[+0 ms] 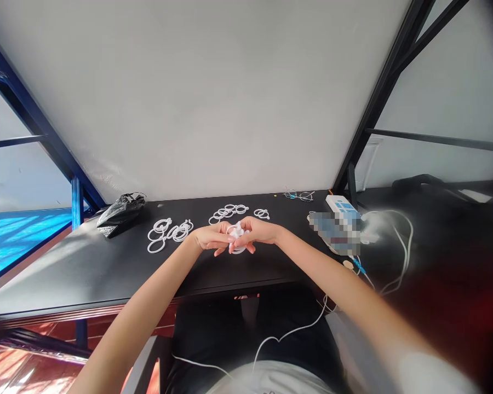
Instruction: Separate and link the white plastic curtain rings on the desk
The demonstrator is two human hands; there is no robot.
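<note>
My left hand [214, 236] and my right hand [257, 231] meet over the middle of the black desk. Their fingers close together on white plastic rings [239, 230], whose lower edge shows under the fingertips; how many are held is hidden. Just behind my hands lies a row of similar white rings [229, 210]. A smaller group of rings [262, 214] rests a little to the right of that row. Left of my left hand, several more rings [156, 244] are spread in loose, overlapping clusters.
A crumpled black plastic bag [122, 212] sits at the desk's back left. Eyeglasses [299, 195] lie near the wall. To the right are a white and blue box [342, 207], a partly blurred flat object [332, 232] and a white cable [406, 246]. Dark metal frames [380, 98] flank the desk.
</note>
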